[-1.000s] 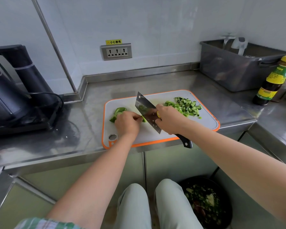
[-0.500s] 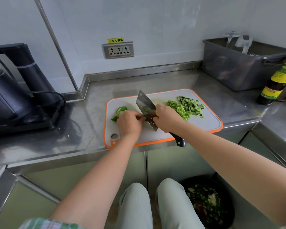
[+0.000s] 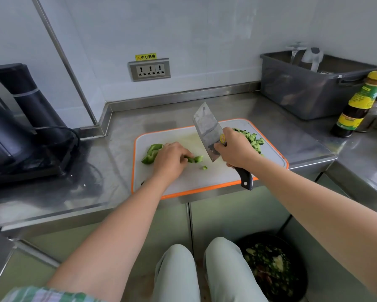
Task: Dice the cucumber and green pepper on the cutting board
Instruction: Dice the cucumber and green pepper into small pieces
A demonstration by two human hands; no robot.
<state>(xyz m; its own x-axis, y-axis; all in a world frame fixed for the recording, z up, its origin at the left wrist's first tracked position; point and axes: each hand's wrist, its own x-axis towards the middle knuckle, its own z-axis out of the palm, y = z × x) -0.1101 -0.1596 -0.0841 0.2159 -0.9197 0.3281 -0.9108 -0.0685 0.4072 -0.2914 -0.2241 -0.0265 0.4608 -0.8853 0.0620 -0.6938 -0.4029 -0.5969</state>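
The left hand (image 3: 170, 159) lies knuckles-up on the board, its fingers curled down and pinning a short green pepper strip (image 3: 195, 159) whose cut end pokes out to the right of the fingertips; one small green pepper dice (image 3: 204, 168) lies just beside that end, nearer to me; on the other side of the hand, partly tucked under the wrist, sit the larger uncut green pepper pieces (image 3: 151, 152). The right hand (image 3: 235, 149) is wrapped tight round the black handle of a broad steel cleaver (image 3: 207, 131), the blade tilted up and away over the board, to the right of the strip; behind that hand is the heap of diced cucumber (image 3: 251, 138) at the far right corner. All of it rests on a white cutting board with an orange rim (image 3: 205, 182), on a stainless steel counter (image 3: 96, 182); a black appliance (image 3: 19, 127) stands at the left, a grey plastic tub (image 3: 303, 92) and a dark sauce bottle with a yellow cap (image 3: 357, 105) at the right.
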